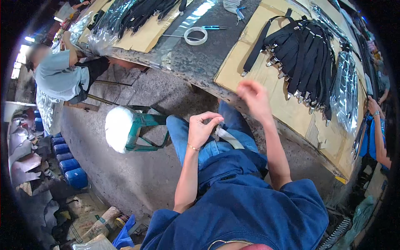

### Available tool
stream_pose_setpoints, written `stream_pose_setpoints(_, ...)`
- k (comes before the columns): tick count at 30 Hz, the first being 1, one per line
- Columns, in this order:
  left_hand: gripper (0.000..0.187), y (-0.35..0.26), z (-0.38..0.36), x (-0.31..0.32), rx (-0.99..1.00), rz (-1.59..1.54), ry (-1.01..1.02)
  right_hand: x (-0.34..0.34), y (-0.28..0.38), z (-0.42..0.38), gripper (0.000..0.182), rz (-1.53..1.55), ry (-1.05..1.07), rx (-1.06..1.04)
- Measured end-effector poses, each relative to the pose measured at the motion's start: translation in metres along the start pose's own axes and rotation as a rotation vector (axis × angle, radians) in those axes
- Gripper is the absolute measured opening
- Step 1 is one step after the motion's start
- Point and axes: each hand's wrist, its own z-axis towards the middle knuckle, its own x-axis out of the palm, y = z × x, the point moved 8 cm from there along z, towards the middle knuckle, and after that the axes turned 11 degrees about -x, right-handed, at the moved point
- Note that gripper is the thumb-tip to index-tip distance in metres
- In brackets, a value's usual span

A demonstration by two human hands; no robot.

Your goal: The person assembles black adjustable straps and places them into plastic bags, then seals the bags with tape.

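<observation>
My left hand (202, 130) is over my lap, thumb and forefinger pinched together. Its fingertips are right at the crumpled upper end of a pale strip (231, 139) that lies across my jeans; what the pinch holds is too small to make out. My right hand (255, 100) is raised beside the table edge, smeared by motion, with its fingers partly curled. Nearest to it is a cardboard sheet (258, 79) on the table, bearing a fan of black straps (301, 54) with metal clips. One strap (255, 56) stretches out towards my right hand.
On the dark table (187, 60) lie a tape roll (196, 36), a blue pen-like tool (213, 27) and another pile of black straps (143, 16). A green stool (146, 125) with a white cover stands left. A person (62, 75) sits left; another person's arm (378, 125) is at right.
</observation>
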Motion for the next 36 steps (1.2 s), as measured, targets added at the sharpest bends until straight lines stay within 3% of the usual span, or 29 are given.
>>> stream_pose_setpoints(2,0.011,0.004,-0.001,0.002,0.017,-0.008,0.006,-0.035,0.010,0.030,0.043,-0.329,-0.212,0.013)
stream_pose_setpoints(3,0.010,0.003,0.000,0.005,0.035,-0.011,0.008,-0.036,0.001,0.048,0.043,-0.335,-0.219,0.011)
stream_pose_setpoints(5,0.010,0.004,0.000,0.014,0.031,-0.007,0.031,-0.041,0.013,0.075,0.054,-0.968,-0.403,-0.223)
stream_pose_setpoints(6,0.010,0.004,-0.001,0.019,0.023,-0.001,0.047,-0.044,0.010,0.082,0.054,-0.970,-0.413,-0.220)
stream_pose_setpoints(8,0.010,-0.001,-0.005,0.026,0.081,0.014,0.078,-0.035,-0.003,0.104,0.053,-1.000,-0.152,-0.073)
stream_pose_setpoints(9,0.010,-0.001,-0.007,0.027,0.075,0.012,0.085,-0.036,-0.007,0.109,0.037,-1.015,-0.128,-0.089)
stream_pose_setpoints(10,0.010,0.000,-0.008,0.026,0.069,0.009,0.090,-0.044,-0.008,0.109,0.037,-1.016,-0.131,-0.092)
stream_pose_setpoints(12,0.010,0.008,-0.007,0.022,0.068,-0.019,0.068,-0.037,-0.028,0.103,0.020,0.150,0.014,-0.010)
stream_pose_setpoints(13,0.011,0.013,-0.007,0.020,0.062,-0.045,0.049,-0.039,-0.028,0.096,0.020,0.144,0.017,-0.009)
stream_pose_setpoints(16,0.011,0.017,-0.004,0.021,-0.006,0.008,0.054,-0.029,-0.034,0.060,0.008,0.916,0.052,0.105)
stream_pose_setpoints(18,0.012,0.014,-0.001,0.026,-0.002,0.006,0.080,-0.031,-0.052,0.045,0.011,0.950,-0.001,0.154)
stream_pose_setpoints(20,0.010,0.010,-0.001,0.034,0.026,0.015,0.111,-0.033,-0.055,0.031,0.015,1.076,-0.196,0.240)
stream_pose_setpoints(21,0.010,0.009,-0.001,0.035,0.027,0.015,0.111,-0.033,-0.051,0.029,0.038,0.798,-0.168,0.185)
stream_pose_setpoints(22,0.010,0.006,-0.001,0.038,0.037,0.023,0.117,-0.028,-0.042,0.027,0.038,0.799,-0.167,0.183)
stream_pose_setpoints(24,0.010,0.004,-0.002,0.041,0.051,0.031,0.125,-0.049,0.000,0.024,0.060,-0.412,-0.239,-0.060)
stream_pose_setpoints(25,0.011,0.004,-0.002,0.042,0.052,0.026,0.129,-0.051,0.014,0.020,0.077,-0.632,-0.309,-0.147)
stream_pose_setpoints(30,0.011,0.001,-0.008,0.041,0.052,0.005,0.123,-0.055,0.054,-0.007,0.075,-0.885,-0.466,-0.352)
stream_pose_setpoints(32,0.012,0.004,-0.009,0.042,0.044,0.043,0.127,-0.049,0.041,-0.014,0.070,-0.873,-0.385,-0.207)
stream_pose_setpoints(33,0.012,0.005,-0.010,0.042,0.046,0.044,0.132,-0.046,0.033,-0.017,0.058,-0.840,-0.392,-0.249)
stream_pose_setpoints(36,0.013,0.007,-0.012,0.045,0.049,0.037,0.163,-0.044,-0.002,-0.013,0.045,-0.707,-0.320,-0.164)
